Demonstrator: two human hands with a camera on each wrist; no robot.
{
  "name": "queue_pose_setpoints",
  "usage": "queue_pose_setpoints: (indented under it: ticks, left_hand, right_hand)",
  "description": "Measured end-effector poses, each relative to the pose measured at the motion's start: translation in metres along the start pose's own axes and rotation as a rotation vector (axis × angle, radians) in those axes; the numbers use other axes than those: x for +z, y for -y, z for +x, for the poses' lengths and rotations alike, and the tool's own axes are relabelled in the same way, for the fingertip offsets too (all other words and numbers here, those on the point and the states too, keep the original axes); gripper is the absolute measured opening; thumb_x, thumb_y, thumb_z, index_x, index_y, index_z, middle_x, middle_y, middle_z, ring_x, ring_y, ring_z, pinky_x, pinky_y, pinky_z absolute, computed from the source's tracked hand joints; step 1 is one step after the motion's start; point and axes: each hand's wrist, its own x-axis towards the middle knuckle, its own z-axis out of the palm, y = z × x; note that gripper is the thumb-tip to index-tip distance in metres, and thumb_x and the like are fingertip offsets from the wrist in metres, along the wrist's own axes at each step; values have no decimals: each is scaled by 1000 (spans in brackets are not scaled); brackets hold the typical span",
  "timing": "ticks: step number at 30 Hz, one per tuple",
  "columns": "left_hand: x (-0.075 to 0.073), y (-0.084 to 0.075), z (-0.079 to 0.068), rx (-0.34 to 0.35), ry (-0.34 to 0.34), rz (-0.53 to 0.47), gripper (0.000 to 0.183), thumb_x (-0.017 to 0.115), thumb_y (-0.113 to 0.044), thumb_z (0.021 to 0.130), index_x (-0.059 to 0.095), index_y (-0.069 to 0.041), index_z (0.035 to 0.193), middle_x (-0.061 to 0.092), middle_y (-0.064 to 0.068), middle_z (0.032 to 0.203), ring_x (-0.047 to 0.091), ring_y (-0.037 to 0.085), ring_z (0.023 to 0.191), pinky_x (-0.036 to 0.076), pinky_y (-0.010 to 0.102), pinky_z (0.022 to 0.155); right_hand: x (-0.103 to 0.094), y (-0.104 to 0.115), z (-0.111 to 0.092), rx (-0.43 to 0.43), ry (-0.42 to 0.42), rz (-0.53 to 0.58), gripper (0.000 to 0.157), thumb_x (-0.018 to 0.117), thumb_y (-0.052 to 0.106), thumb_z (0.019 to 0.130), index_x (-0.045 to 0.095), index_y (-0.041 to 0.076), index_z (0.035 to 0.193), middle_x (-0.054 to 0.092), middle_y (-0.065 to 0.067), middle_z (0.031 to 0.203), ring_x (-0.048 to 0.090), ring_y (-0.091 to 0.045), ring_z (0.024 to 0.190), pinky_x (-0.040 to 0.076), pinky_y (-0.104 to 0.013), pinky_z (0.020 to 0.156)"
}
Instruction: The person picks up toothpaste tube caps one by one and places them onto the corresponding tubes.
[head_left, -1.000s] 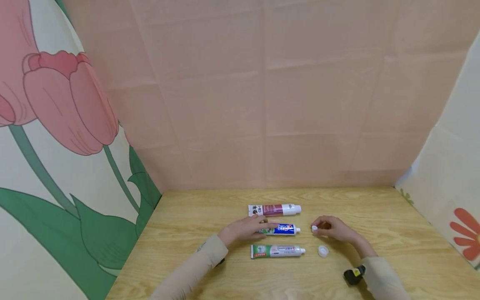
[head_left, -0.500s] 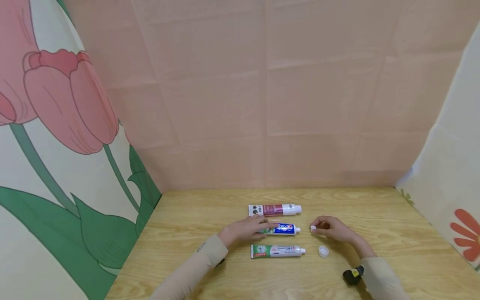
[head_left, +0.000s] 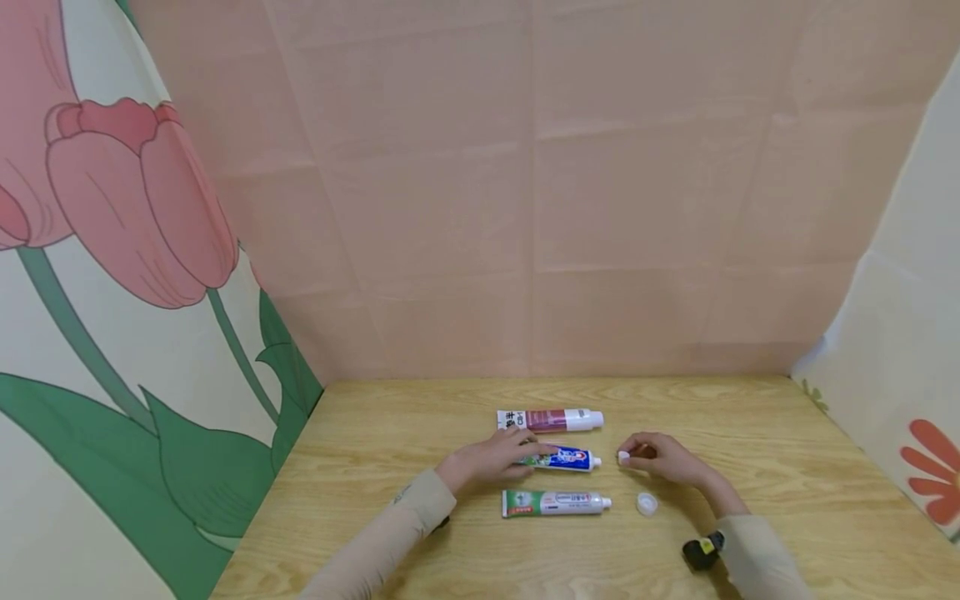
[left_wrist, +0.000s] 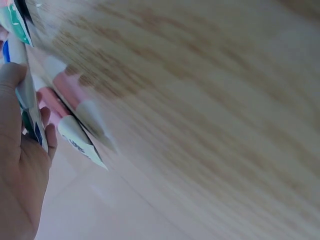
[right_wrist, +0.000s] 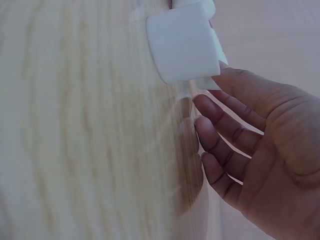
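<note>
My left hand (head_left: 491, 457) holds a blue and green toothpaste tube (head_left: 572, 458) on the table, thumb on one side and fingers on the other in the left wrist view. The tube's bare white nozzle points right. Just right of that nozzle, my right hand (head_left: 663, 458) pinches a small white cap (head_left: 623, 457) between thumb and forefinger, with a short gap between cap and nozzle. In the right wrist view the larger loose white cap (right_wrist: 182, 42) stands in front and mostly hides the pinched one; the other fingers of the right hand (right_wrist: 250, 135) curl loosely.
Behind the held tube lies a maroon and white toothpaste tube (head_left: 551, 420), capped. A green and white toothpaste tube (head_left: 557, 502) with a bare nozzle lies nearer, and the larger white cap (head_left: 647, 503) rests to its right. The wooden table (head_left: 420, 417) ends at a pink backdrop.
My right hand has moved slightly left, bringing the small cap closer to the held tube's nozzle. The left hand stays in place on the tube.
</note>
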Motion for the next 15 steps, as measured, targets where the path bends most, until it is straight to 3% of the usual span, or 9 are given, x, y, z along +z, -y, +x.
queue_pose_setpoints:
  ticks: [11,15]
  left_hand:
    - [-2,0,0,-39,2,-29,53,45,-33,97,24,-36,145,45,-4,128,41,7,108,38,21,93]
    - [-5,0,-1,-18,-10,-8,53,46,-32,97,24,-33,146,44,-3,128,41,7,107,37,21,94]
  right_hand:
    - [1,-1,0,-15,-26,1,20,63,24,89,64,7,100,63,-3,91,53,-5,73,45,-20,61]
    - [1,-1,1,-35,-63,-3,18,64,22,88,64,8,98,64,-2,88,56,-5,74,47,-21,63]
